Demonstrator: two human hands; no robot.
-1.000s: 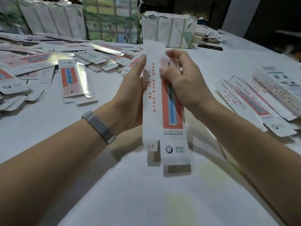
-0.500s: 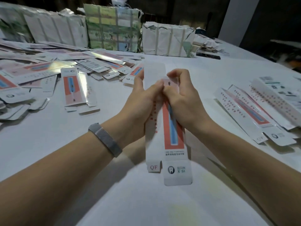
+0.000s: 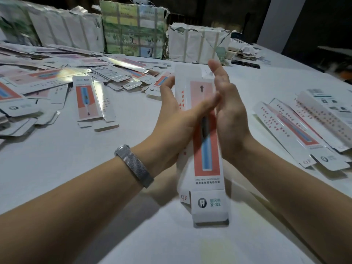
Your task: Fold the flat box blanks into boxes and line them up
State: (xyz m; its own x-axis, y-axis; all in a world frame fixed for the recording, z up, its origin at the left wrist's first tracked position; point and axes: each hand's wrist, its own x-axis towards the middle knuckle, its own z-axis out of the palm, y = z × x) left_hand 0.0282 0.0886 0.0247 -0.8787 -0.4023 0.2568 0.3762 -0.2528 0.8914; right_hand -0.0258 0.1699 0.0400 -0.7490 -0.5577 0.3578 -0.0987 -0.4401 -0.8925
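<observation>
Box blank: upright between flat-fingered left hand and right hand, both pressing its sides.

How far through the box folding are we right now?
Early. Done: a few formed boxes lie at the right. In hand: the left hand and right hand press one blank into shape, its end flaps unclosed. Left: a big pile of flat blanks at the left.
</observation>
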